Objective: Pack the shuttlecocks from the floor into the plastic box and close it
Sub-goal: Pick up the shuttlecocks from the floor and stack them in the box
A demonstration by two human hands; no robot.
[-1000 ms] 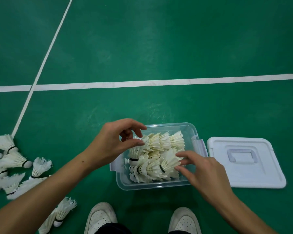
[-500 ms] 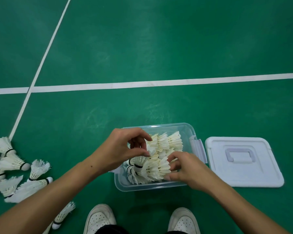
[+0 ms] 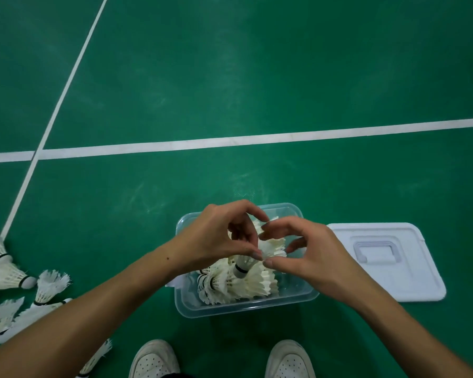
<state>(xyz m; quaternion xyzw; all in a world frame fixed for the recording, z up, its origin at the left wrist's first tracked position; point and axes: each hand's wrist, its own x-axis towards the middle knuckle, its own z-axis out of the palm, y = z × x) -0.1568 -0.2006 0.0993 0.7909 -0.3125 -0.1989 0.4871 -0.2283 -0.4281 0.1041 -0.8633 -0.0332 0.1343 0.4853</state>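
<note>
A clear plastic box (image 3: 246, 306) stands on the green floor in front of my feet, with several white shuttlecocks (image 3: 238, 285) packed inside. Both hands hover over the box. My left hand (image 3: 219, 236) and my right hand (image 3: 309, 255) pinch the same white shuttlecock (image 3: 272, 248) between thumbs and fingers, its black-banded cork pointing down toward me. The white lid (image 3: 393, 282) lies flat on the floor just right of the box. Several loose shuttlecocks (image 3: 14, 279) lie on the floor at the far left.
My two white shoes (image 3: 153, 361) stand close behind the box. White court lines (image 3: 257, 139) cross the floor beyond it. One shuttlecock (image 3: 96, 358) lies under my left forearm near the left shoe.
Both hands rose and came together over the middle of the box, and now hold one shuttlecock between them. The view shifted slightly, with the box sitting more to the left.
</note>
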